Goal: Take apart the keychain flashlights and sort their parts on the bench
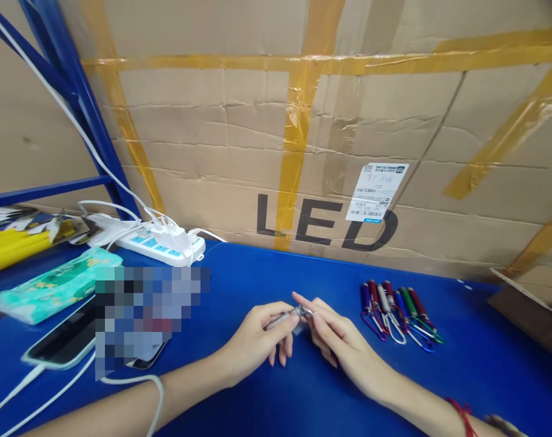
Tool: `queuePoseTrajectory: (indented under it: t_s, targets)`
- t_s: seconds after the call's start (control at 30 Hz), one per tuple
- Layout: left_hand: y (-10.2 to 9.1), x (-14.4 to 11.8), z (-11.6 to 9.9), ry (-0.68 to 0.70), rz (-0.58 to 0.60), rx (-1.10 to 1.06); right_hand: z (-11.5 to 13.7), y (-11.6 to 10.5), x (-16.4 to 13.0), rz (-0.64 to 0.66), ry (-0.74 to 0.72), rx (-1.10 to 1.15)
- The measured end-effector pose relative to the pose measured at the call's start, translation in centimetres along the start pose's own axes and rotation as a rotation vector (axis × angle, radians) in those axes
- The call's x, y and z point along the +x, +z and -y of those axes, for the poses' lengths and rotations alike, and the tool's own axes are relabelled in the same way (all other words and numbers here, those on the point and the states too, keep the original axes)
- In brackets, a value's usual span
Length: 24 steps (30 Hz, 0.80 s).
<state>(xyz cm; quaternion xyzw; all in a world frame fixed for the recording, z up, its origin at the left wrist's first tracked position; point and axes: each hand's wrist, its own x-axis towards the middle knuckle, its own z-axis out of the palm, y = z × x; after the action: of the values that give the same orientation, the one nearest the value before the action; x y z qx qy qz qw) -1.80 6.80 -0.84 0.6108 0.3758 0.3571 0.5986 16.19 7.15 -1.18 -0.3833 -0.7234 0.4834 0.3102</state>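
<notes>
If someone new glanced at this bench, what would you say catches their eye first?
Probably the two hands meeting at the middle of the blue table: the left hand and right hand pinch a small silver keychain light between them. To their right lies a row of coloured keychain lights, and behind stands a taped cardboard box printed LED.

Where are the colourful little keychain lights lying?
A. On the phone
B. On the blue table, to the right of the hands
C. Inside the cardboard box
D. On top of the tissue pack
B: the lights lie in a row on the blue table, off to the right of the right hand and left hand, which hold one small silver light between them.
</notes>
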Motion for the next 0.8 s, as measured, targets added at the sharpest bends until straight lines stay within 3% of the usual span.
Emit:
queuePoseTrajectory:
  t_s: [0.23,0.33,0.5,0.63,0.8]
  targets:
    - [0.4,-0.6,0.0,0.024,-0.063,0.088,0.2,0.0,-0.1,0.051,-0.222,-0.169]
    - [0.5,-0.7,0.3,0.041,-0.143,0.202,0.2,0.3,-0.3,0.018,-0.289,-0.263]
    - [0.6,-1.0,0.8,0.047,-0.267,0.452,-0.3,0.2,-0.5,0.011,-0.48,-0.598]
    - [0.3,-1.1,0.4,0.068,-0.24,0.666,-0.3,0.2,-0.4,-0.015,-0.615,-0.89]
    - [-0.1,-0.9,0.1,0.096,-0.231,0.782,-0.5,0.6,0.0,-0.057,-0.699,-1.015]
